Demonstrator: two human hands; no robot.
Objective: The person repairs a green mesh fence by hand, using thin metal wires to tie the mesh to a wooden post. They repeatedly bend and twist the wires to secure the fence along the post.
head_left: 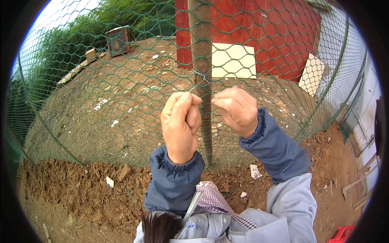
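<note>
Outdoors, above loose brown soil (pixel 81 186), thin wire (pixel 198 84) rounds a wooden post (pixel 201 40) behind green netting (pixel 142 81) — the left hand (pixel 180 121) pinches it; the right hand (pixel 239 111) is pinched closed, its hold unclear.

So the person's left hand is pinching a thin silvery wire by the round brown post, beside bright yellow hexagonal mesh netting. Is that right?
Not quite: the hexagonal mesh netting is green, not yellow, as the head view shows. The rest stands: the left hand is pinching the thin silvery wire by the round brown post.
</note>
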